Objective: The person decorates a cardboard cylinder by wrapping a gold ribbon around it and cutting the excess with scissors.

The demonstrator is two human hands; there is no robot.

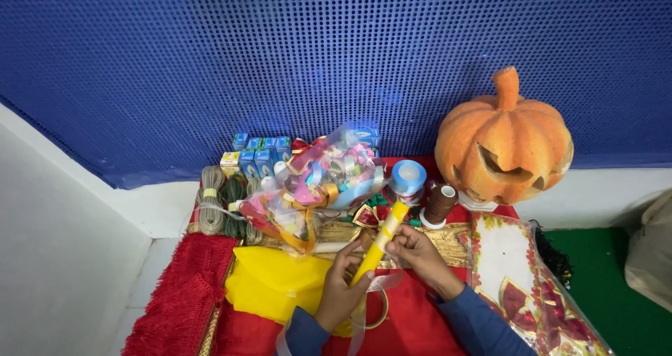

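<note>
At six o'clock of the red cloth point(413, 328): yellow tube point(378, 247), tilted toward one o'clock, gripped by left hand point(341, 293) low and right hand point(414, 252) near top; clear ribbon point(371, 307) looped beneath; likely snagging or slipping if grip loosens; bag of coloured ribbons point(318, 184) close at eleven o'clock.

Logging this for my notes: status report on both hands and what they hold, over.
Left hand and right hand both gripping the yellow tube, tilted. Clear ribbon loops beneath it. Bag of coloured ribbon curls close behind, not touching.
</note>
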